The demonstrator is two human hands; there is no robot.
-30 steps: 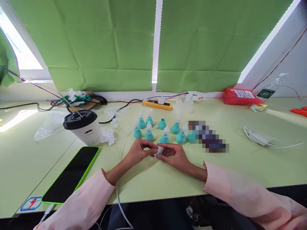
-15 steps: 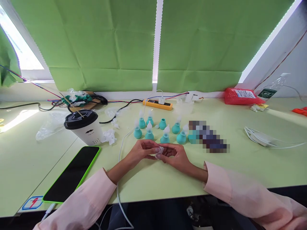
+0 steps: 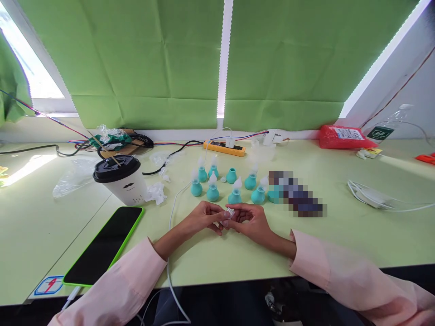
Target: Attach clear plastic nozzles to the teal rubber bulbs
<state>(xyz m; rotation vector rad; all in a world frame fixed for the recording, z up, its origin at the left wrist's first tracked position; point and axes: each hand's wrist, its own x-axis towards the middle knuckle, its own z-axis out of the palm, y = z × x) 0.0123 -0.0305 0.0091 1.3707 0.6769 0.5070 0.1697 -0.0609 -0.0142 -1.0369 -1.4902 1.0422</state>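
My left hand and my right hand meet near the table's front, both closed on a small clear plastic piece. Fingers cover most of it, so its exact kind does not show. Just beyond my hands stand several teal rubber bulbs, most topped with a clear, pointed nozzle; one such bulb is nearest my fingers. A teal bulb in the back row has an uncovered opening and no nozzle. Beside it lies a small whitish bit.
To the left are a lidded paper cup, a crumpled tissue and a phone on a cable. An orange power strip lies behind the bulbs. At right are a pixelated patch, a white coiled cable and a red package.
The clear piece has turned slightly between my fingers, and my left hand's lower fingers have spread a little. The whole view has shifted slightly; the bulbs stand as before.
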